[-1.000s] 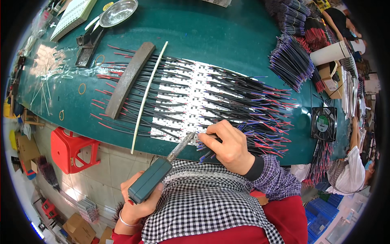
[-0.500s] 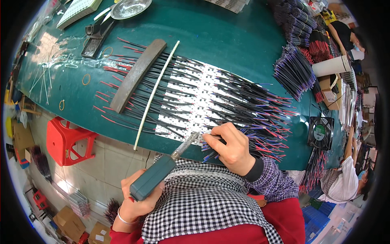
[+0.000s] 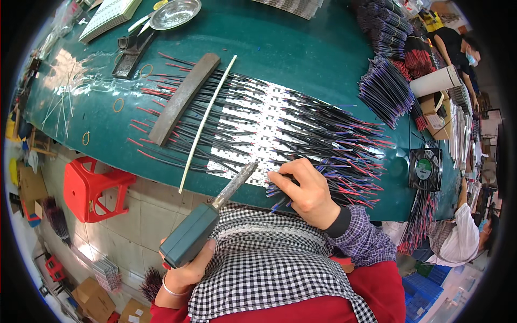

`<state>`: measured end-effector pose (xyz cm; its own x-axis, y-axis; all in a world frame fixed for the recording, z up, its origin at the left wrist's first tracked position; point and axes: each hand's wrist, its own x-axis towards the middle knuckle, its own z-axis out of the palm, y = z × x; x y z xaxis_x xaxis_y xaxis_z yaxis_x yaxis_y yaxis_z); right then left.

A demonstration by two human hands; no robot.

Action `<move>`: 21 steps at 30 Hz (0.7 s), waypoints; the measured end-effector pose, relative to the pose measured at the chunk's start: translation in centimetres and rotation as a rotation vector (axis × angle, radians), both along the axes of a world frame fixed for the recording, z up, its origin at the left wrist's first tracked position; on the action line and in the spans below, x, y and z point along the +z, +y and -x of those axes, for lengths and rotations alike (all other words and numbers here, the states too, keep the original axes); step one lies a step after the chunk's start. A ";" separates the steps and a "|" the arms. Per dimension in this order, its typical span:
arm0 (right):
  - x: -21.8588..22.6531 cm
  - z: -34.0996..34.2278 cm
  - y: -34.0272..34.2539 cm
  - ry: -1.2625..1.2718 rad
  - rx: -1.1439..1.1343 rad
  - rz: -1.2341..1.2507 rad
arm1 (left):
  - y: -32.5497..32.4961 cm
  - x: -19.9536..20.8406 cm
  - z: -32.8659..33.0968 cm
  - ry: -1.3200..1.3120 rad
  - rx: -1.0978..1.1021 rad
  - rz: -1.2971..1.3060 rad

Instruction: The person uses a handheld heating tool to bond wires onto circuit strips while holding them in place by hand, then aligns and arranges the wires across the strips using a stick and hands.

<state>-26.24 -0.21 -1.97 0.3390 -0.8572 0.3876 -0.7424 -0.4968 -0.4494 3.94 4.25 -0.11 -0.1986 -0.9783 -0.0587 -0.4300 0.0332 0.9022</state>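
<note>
My left hand (image 3: 188, 264) is closed round the dark green handle of a soldering iron (image 3: 191, 231). Its metal tip points up to the right and reaches the near part of a white panel of small circuit boards (image 3: 264, 121). Black wires with red and blue ends (image 3: 334, 129) fan out from both sides of the panel. Close to the iron's tip, my right hand (image 3: 307, 196) pinches a thin wire at the panel's near right part; the fingers partly hide it. A dark bar (image 3: 186, 97) and a pale thin stick (image 3: 207, 124) lie across the left-hand wires.
A metal dish (image 3: 175, 13) and a black holder (image 3: 129, 56) stand at the far left of the green table (image 3: 301, 48). Wire bundles (image 3: 385, 91) and a small fan (image 3: 425, 169) are on the right. A red stool (image 3: 91, 188) stands left; people work at right.
The soldering iron's handle has shifted left, and its tip has moved slightly farther along the panel. My right hand keeps its pinch in nearly the same place.
</note>
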 end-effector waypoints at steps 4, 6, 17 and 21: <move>1.0 0.7 1.0 -0.116 0.042 0.061 | 0.4 -0.1 -0.1 0.062 0.016 0.080; 1.2 0.6 1.4 -0.160 0.028 0.147 | 0.6 0.0 -0.5 0.254 -0.015 -0.153; -0.8 -0.7 2.0 0.055 -0.015 0.038 | 1.4 -0.5 -1.0 0.217 -0.014 -0.113; -0.8 -0.9 2.5 0.130 0.030 0.134 | 1.6 -0.7 -1.1 0.229 -0.004 -0.124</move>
<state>-25.35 2.32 -2.75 0.4181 -0.7896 0.4491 -0.7738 -0.5686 -0.2793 5.04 5.83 -0.76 -0.2248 -0.9655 -0.1316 -0.2145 -0.0827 0.9732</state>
